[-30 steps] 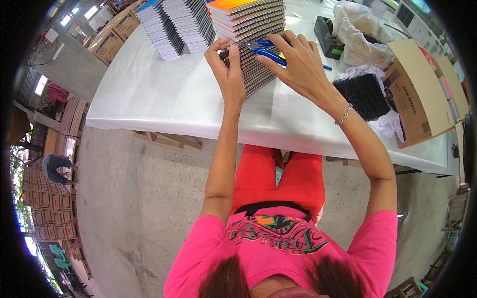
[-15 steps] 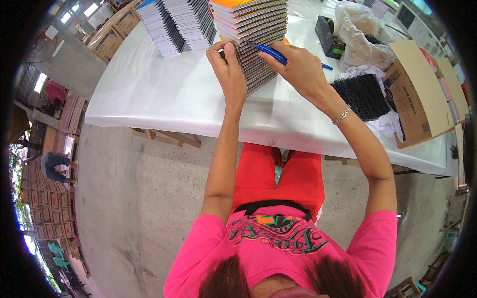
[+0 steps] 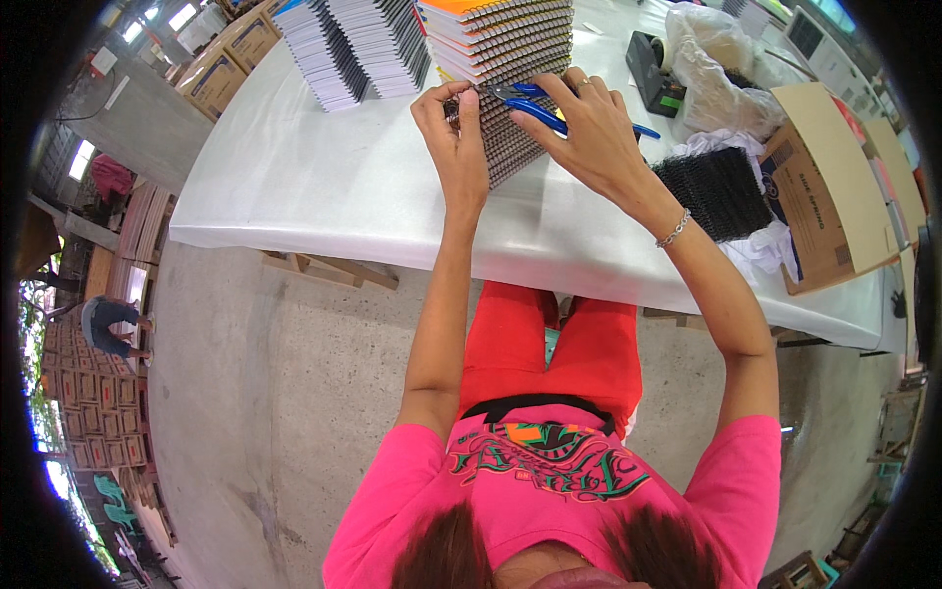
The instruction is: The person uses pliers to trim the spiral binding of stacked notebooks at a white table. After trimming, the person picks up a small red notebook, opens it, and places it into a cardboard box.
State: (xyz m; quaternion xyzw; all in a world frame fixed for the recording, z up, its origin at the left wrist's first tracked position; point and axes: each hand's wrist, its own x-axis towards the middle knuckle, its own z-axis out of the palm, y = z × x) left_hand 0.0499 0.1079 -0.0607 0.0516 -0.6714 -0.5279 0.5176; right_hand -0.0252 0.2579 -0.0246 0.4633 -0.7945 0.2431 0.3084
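Observation:
A tall stack of spiral-bound notebooks [image 3: 498, 44] stands at the table's front middle, metal coils toward me. At its left corner my left hand [image 3: 453, 142] is closed, thumb and fingers pinching the coil end of a notebook; the exact grip is partly hidden. My right hand [image 3: 601, 133] holds blue-handled cutting pliers [image 3: 536, 114]. Their handles are spread, and the jaws point left at the coils, close to my left thumb. Two more stacks of notebooks with black coils [image 3: 368, 49] stand just left of this one.
The white-covered table [image 3: 294, 187] curves around me. To the right lie a bundle of black coils [image 3: 716, 191], an open cardboard box [image 3: 819, 196], a clear plastic bag [image 3: 721, 59] and a black tape dispenser [image 3: 650, 74]. At far left a person [image 3: 110, 324] bends near stacked boxes [image 3: 93, 412].
The pliers' handles have opened apart, and the jaws have come nearer my left thumb. My left hand stays at the stack's corner with slightly shifted fingers.

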